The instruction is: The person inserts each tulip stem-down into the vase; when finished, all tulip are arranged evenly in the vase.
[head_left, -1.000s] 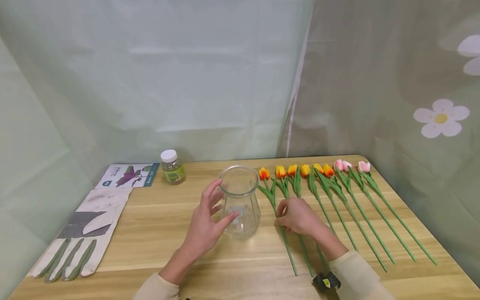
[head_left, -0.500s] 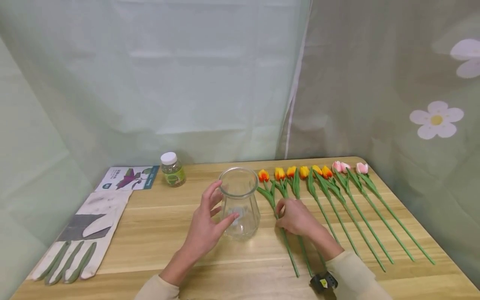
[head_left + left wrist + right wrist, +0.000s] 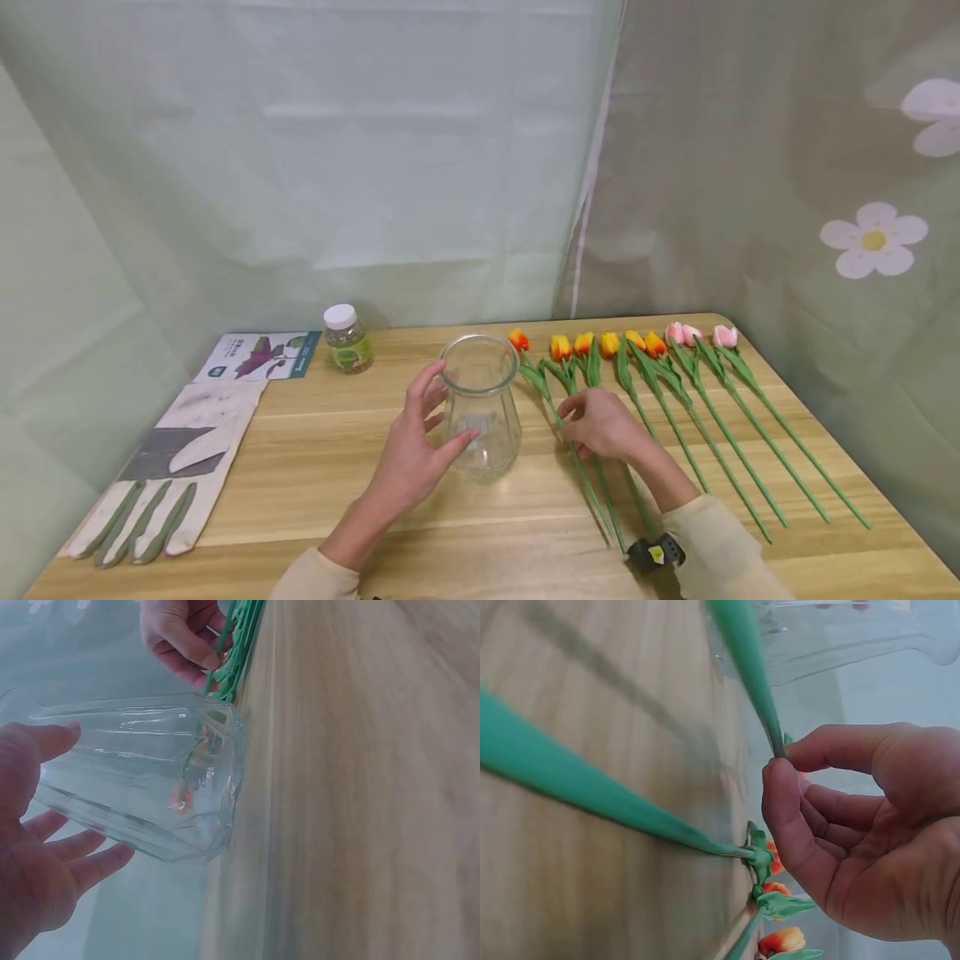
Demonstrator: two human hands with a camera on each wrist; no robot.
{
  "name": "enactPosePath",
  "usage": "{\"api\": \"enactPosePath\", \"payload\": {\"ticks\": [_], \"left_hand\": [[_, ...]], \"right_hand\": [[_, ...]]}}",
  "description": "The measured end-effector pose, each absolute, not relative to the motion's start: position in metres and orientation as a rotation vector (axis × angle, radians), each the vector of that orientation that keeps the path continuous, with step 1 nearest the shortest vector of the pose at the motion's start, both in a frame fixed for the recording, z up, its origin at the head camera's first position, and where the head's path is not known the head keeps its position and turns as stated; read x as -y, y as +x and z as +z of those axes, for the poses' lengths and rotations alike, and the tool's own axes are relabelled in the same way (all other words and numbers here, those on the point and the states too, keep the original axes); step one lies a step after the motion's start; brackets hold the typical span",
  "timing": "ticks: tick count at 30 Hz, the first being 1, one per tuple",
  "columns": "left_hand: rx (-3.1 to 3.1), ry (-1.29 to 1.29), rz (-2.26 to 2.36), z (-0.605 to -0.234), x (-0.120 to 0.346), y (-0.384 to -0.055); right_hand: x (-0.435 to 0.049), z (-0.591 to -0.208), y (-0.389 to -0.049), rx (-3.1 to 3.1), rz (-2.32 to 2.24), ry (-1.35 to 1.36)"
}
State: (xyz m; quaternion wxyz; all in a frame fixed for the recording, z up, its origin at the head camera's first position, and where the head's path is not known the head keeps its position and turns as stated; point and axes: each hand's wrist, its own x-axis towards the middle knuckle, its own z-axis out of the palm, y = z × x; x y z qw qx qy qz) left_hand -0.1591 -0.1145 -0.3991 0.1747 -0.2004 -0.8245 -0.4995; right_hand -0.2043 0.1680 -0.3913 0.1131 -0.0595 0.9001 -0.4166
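Tulip (image 3: 519, 340) is pinched by its stem in the right grip (image 3: 603, 427); the left grip (image 3: 407, 460), fingers loosely spread, is at the vase (image 3: 491, 408). Leaves (image 3: 536, 379) beyond right grip may drag the next tulip (image 3: 561, 347), if lifting is hasty.

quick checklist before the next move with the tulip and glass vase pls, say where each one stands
1. Tulip pinched by the right hand, thumb against finger: ok.
2. Glass vase upright on the table: ok.
3. Vase rim uncovered, no flowers inside: ok.
4. Left hand bracing the vase: cannot tell; thumb and fingers are around its side, but firm contact isn't clear.
5. Tulip's lower end above the vase rim: not ok; it points toward the person, away from the vase.
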Motion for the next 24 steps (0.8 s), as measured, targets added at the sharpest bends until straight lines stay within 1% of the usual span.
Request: {"api": "enactPosePath", "payload": {"ticks": [13, 24], "left_hand": [[2.333, -0.579, -1.4, -0.399, 0.115, -0.158], [2.325, -0.589, -1.396, -0.4, 0.115, -0.159]], "right_hand": [[-0.176, -0.377, -0.204, -2.55, -1.515, -0.295], [-0.175, -0.37, -0.204, -2.578, -1.75, -0.312]]}}
